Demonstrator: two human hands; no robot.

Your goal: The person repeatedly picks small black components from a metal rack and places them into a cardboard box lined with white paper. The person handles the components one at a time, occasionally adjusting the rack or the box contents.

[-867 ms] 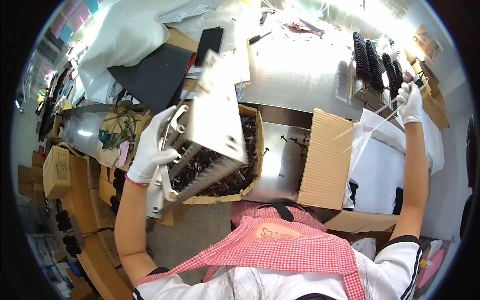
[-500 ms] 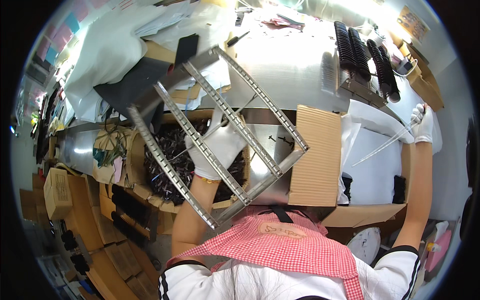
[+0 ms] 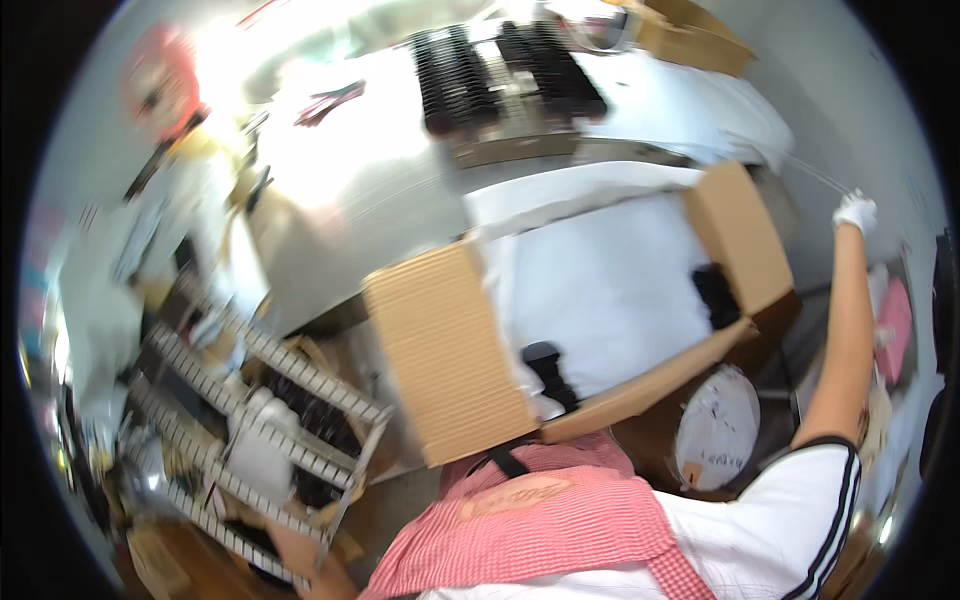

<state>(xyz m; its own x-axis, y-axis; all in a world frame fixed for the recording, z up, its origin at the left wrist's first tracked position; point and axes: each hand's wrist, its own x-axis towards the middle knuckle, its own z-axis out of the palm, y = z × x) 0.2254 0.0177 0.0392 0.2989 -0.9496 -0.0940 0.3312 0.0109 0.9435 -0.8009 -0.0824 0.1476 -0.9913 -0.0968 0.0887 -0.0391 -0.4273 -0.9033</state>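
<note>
Left of the open carton (image 3: 655,383), the metal rack (image 3: 312,372) is in the left hand (image 3: 260,453)'s grip (blur hides finger detail). The right hand (image 3: 856,213), fingers closed round thin rods (image 3: 816,174), has swung clear of the carton, leaving it unobstructed.

Bright upper-left glare, widespread blur

From where I'm standing, the metal counter (image 3: 400,190) is gleaming beneath a harsh white glare (image 3: 250,45). A plain pale-grey wall (image 3: 835,120) is rising on the right; the room's left edge is blurring, perhaps into clutter.
</note>
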